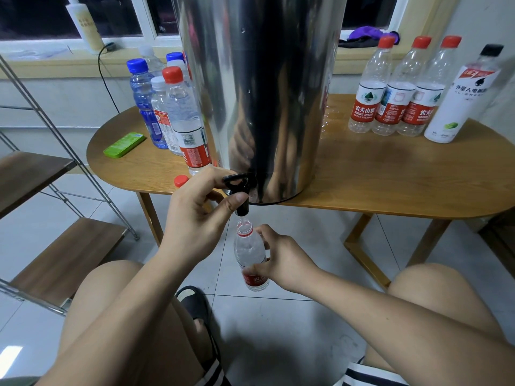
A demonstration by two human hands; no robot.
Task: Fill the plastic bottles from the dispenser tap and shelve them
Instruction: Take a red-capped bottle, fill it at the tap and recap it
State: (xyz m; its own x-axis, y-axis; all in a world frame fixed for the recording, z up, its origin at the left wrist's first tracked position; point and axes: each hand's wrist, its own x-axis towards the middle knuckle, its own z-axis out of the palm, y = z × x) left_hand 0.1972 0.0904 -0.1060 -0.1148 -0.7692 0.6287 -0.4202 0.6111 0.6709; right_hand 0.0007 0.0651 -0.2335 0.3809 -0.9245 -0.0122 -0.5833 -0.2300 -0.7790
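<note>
Nearest, the right hand (281, 263) wraps its fingers round an uncapped Nongfu Spring bottle (250, 254). The bottle is held in the air over the floor tiles, its mouth just below the black tap (240, 190) at its 12 o'clock. The left hand (195, 215) grips that tap, thumb on the spout, fingers curled at the lever.

The neck is narrow and nothing supports the bottle, so a small drift would likely spill water onto the tiles, and a late release would overflow it.

A loose red cap (181, 180) lies on the wooden table (390, 176) at the tap's 9 o'clock. Beyond stands the steel dispenser (264, 93), with 3 red-capped bottles (390, 87) at its 3 o'clock.
</note>
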